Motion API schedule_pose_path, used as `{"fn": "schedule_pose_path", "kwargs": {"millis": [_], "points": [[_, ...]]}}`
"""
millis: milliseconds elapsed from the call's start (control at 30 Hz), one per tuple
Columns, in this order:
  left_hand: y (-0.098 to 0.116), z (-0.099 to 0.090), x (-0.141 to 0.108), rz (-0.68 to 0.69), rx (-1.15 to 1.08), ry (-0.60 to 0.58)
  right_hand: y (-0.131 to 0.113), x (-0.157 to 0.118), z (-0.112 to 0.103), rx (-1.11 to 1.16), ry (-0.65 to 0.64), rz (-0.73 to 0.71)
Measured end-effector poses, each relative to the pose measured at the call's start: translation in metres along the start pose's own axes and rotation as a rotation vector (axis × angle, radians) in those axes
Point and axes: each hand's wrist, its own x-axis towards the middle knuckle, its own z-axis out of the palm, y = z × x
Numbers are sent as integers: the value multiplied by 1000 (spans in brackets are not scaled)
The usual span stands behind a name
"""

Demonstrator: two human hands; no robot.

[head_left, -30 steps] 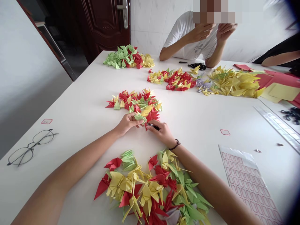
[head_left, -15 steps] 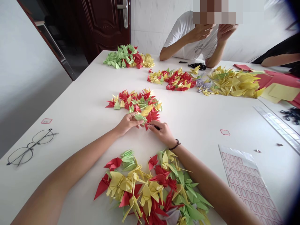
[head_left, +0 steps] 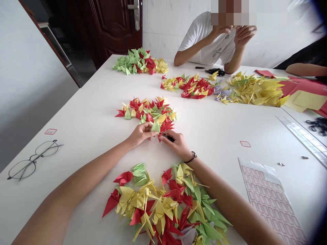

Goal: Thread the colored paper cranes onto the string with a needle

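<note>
My left hand point(head_left: 140, 134) pinches a light green origami crane point(head_left: 155, 127) between thumb and fingers. Close beside it, my right hand point(head_left: 176, 143) grips a small black tool point(head_left: 168, 137) whose tip points at the crane. Whether the tip touches the paper I cannot tell, and most of the tool is hidden by my fingers. Just beyond both hands lies a pile of red, yellow and green cranes point(head_left: 145, 109). Nearer to me, between my forearms, is a larger heap of paper cranes point(head_left: 163, 204) in the same colours.
Eyeglasses point(head_left: 35, 160) lie at the left. On the right are a sheet of red-outlined labels point(head_left: 270, 200) and a clear ruler point(head_left: 304, 139). Farther back are more crane piles point(head_left: 255, 88) and red paper point(head_left: 293, 85). A person in white point(head_left: 204, 41) sits opposite; another's arm point(head_left: 306, 69) shows at right.
My left hand has turned the green crane more upright, so its broad face shows. More of the black tool is visible in my right hand. The person opposite has shifted their hands slightly.
</note>
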Motion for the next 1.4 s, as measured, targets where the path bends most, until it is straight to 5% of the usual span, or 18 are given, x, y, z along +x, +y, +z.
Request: {"fn": "schedule_pose_path", "kwargs": {"millis": [1400], "points": [[-1, 6, -1, 10, 102, 16, 1, 0, 0, -12, 6, 0]]}}
